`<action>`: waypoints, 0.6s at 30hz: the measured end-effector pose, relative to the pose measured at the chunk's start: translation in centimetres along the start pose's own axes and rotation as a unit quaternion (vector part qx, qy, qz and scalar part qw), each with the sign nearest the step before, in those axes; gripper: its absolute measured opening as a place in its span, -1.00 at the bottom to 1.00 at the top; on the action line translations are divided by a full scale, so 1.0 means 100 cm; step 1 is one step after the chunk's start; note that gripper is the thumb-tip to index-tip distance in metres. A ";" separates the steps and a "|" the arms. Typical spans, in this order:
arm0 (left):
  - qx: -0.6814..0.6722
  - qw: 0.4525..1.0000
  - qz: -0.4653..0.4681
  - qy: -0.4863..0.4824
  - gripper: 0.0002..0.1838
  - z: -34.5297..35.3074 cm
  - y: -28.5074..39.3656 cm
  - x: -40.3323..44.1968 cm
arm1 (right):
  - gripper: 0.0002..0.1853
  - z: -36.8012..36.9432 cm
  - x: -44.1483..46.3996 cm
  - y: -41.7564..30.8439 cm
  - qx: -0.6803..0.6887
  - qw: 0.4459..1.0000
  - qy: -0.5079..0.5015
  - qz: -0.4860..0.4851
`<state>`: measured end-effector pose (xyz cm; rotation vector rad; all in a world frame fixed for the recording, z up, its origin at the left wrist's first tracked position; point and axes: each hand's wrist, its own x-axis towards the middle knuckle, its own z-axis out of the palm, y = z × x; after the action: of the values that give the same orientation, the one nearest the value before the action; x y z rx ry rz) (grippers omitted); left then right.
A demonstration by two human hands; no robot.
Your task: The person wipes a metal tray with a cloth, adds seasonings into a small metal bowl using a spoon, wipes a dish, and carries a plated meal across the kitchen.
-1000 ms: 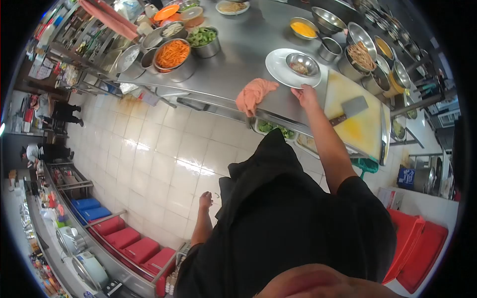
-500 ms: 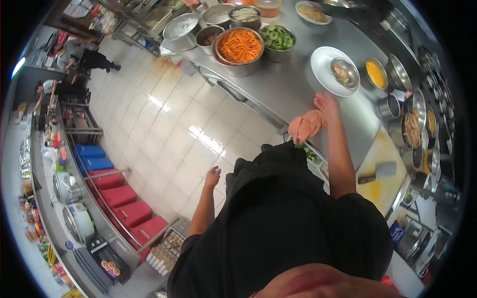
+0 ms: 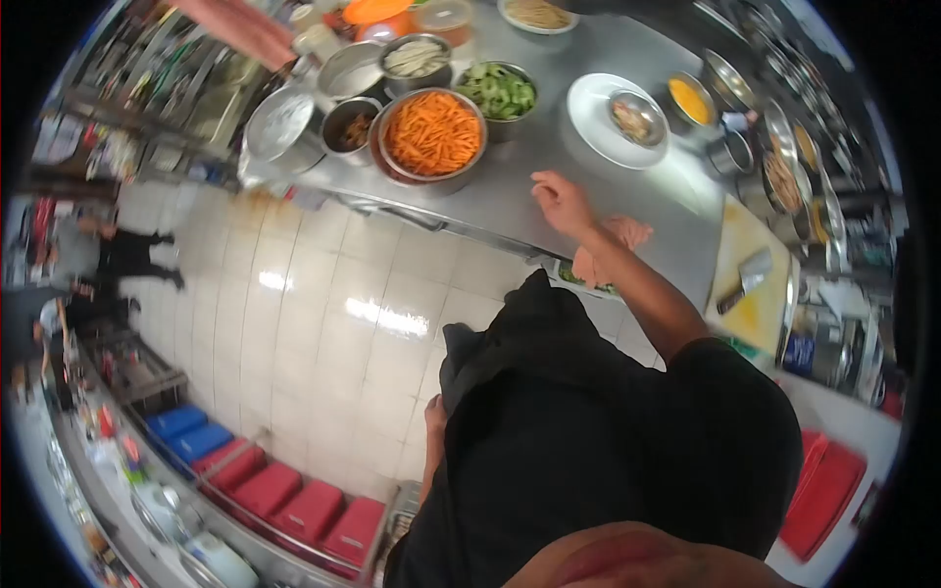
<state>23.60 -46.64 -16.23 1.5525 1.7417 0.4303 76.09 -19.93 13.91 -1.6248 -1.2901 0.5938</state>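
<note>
Over the steel counter's front edge, my right hand (image 3: pixel 561 201) is open and empty, its fingers loosely curled. Just behind its wrist lies a crumpled orange cloth (image 3: pixel 627 232). Beyond the hand sits a white plate (image 3: pixel 593 118) with a small metal bowl (image 3: pixel 637 120) of chopped food on it. To the hand's left stand a metal pot of orange strips (image 3: pixel 432 134) and a pot of sliced greens (image 3: pixel 498 90). Down beside my black clothing hangs my left hand (image 3: pixel 435 414), partly hidden, its fingers unclear.
A cutting board (image 3: pixel 740 235) with a cleaver (image 3: pixel 749 280) lies at the counter's right. More bowls and pots stand behind it. Red bins (image 3: pixel 306 510) line the lower left. Two people (image 3: pixel 93 245) are at the far left, across the tiled floor.
My right hand has left the plate's rim and moved left past the cloth, toward the pots. My left hand has drawn in against my clothing. The view has shifted.
</note>
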 end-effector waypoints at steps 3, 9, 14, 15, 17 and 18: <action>-0.167 0.956 -0.202 -0.131 -0.61 -0.032 -0.014 0.030 | -0.72 -0.002 -0.036 -0.037 -0.125 0.983 -0.059 0.124; -0.136 0.945 -0.164 -0.247 -0.62 -0.127 -0.006 0.138 | -0.57 0.006 -0.171 -0.056 -0.145 0.988 0.017 0.053; -0.230 0.923 -0.248 -0.185 -0.57 -0.160 0.017 0.198 | -0.55 0.019 -0.272 -0.099 -0.194 0.956 -0.112 0.189; -0.209 0.936 -0.191 -0.211 -0.59 -0.158 0.013 0.202 | -0.55 0.021 -0.285 -0.109 -0.185 0.954 -0.136 0.191; -0.171 0.945 -0.102 -0.258 -0.62 -0.143 0.002 0.210 | -0.57 0.025 -0.303 -0.111 -0.174 0.948 -0.161 0.215; -0.134 0.947 -0.035 -0.288 -0.64 -0.134 -0.001 0.207 | -0.57 0.025 -0.309 -0.109 -0.168 0.944 -0.173 0.224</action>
<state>14.32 -23.89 -13.75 1.2532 1.2206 0.1432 58.76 -47.71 17.02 -2.1992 -1.3245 1.0168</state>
